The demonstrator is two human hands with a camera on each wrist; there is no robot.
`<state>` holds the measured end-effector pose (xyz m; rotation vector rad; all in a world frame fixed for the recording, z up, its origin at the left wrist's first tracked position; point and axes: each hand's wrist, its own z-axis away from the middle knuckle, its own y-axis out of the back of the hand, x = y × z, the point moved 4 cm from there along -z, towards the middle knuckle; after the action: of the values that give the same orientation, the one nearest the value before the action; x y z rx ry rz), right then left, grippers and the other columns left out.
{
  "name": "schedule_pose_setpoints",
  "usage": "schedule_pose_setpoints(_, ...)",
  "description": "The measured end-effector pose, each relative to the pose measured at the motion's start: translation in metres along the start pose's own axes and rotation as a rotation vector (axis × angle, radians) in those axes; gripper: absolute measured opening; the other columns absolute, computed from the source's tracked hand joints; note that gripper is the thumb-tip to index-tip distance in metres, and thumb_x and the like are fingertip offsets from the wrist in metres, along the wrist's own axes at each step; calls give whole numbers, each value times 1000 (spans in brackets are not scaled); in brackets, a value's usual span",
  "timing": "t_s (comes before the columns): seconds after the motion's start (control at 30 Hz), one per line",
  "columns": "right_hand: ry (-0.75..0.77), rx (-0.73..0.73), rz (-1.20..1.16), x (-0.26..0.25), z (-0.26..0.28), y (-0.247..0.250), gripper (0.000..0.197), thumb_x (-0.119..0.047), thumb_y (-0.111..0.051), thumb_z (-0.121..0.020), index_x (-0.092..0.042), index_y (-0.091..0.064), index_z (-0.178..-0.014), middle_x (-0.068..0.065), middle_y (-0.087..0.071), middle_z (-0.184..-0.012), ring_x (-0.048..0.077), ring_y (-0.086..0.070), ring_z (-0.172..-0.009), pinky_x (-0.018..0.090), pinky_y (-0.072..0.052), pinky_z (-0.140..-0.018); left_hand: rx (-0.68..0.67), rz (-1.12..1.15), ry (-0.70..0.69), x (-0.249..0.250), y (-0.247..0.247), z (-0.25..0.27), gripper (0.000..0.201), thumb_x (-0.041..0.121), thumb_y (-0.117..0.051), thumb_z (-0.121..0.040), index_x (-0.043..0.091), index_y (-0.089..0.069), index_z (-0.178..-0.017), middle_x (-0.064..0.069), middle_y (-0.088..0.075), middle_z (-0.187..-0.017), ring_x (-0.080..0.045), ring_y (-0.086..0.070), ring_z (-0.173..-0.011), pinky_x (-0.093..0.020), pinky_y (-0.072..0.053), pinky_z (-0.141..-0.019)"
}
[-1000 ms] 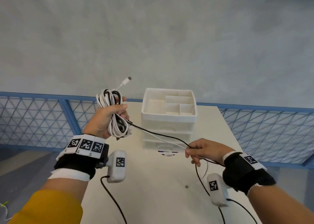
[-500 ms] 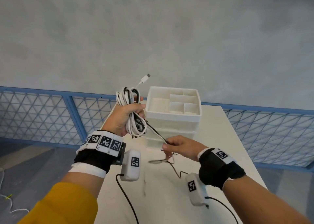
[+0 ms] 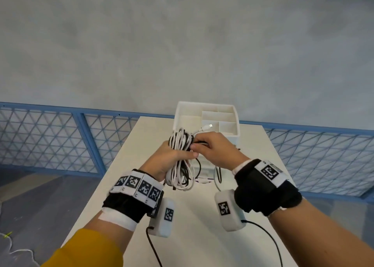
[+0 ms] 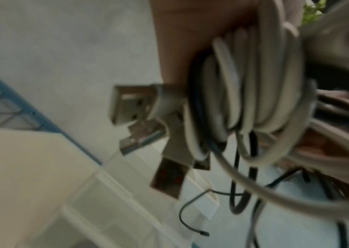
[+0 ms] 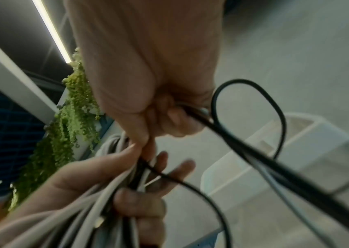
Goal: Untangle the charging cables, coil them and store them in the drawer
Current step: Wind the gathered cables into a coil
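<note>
My left hand (image 3: 178,157) grips a coil of white and black charging cables (image 3: 181,145) in front of the white drawer unit (image 3: 182,112). My right hand (image 3: 195,145) pinches the loose black cable (image 5: 250,151) right against the coil's top. A white connector tip (image 3: 208,126) sticks up from the coil over the unit's open top tray. In the left wrist view, several USB plugs (image 4: 131,104) jut out beside the coil (image 4: 243,94). Short black and white tails (image 3: 217,175) dangle below my hands.
The drawer unit stands at the far end of a narrow white table (image 3: 198,236). A blue mesh railing (image 3: 81,141) runs behind and beside the table. Black sensor leads (image 3: 269,238) hang from both wrist cameras. A green hanging plant (image 5: 71,117) shows in the right wrist view.
My right hand has come up and left along the black cable to meet the coil, taking up the slack. My left hand with the coil has shifted right, in front of the drawer unit.
</note>
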<state>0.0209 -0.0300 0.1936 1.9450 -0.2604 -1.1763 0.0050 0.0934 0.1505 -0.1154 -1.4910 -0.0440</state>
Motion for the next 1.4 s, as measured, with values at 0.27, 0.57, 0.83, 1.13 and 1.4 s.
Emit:
schedule_pose_setpoints(0.27, -92, -27, -189, 7, 8, 17, 5, -17, -64, -84, -12, -61, -82, 0, -58, -70, 5, -54, -56, 27, -47, -59, 14, -55, -33, 17, 8, -1, 24, -5, -68, -71, 9, -67, -90, -2, -69, -71, -11, -65, -65, -21, -51, -59)
schedule_pose_setpoints(0.57, -228, -155, 126, 69, 35, 5, 24, -1, -47, -86, -19, -54, -99, 8, -55, -108, 20, -55, -95, 24, -43, -82, 158, 435, -84, 21, 27, -8, 18, -5, -53, -81, 12, -58, -82, 1, -51, -44, -11, -53, -43, -32, -58, -67)
schedule_pose_setpoints(0.83, -409, 23, -556, 124, 82, -11, 25, -28, -43, -95, -18, -66, -93, -11, -35, -57, 7, -27, -52, 19, -23, -48, 185, 471, -123, 37, 51, -6, 21, -3, -47, -85, 14, -57, -80, 5, -48, -41, -8, -49, -40, -25, -56, -58)
schedule_pose_setpoints(1.13, -778, 153, -487, 172, 87, -27, 46, -42, -41, -94, -15, -50, -57, -1, -36, -52, 14, -31, -49, 24, -32, -49, 179, 490, -150, 31, 39, -9, 21, -4, -47, -84, 15, -54, -80, 5, -47, -42, -8, -48, -41, -25, -55, -60)
schedule_pose_setpoints(1.4, -482, 137, 10, 126, 44, -7, 33, -24, -49, -93, -9, -58, -121, 14, -57, -123, 26, -54, -116, 26, -36, -96, 118, 349, -133, 32, 31, -9, 19, -5, -53, -76, 11, -57, -86, 2, -49, -43, -11, -51, -42, -27, -54, -58)
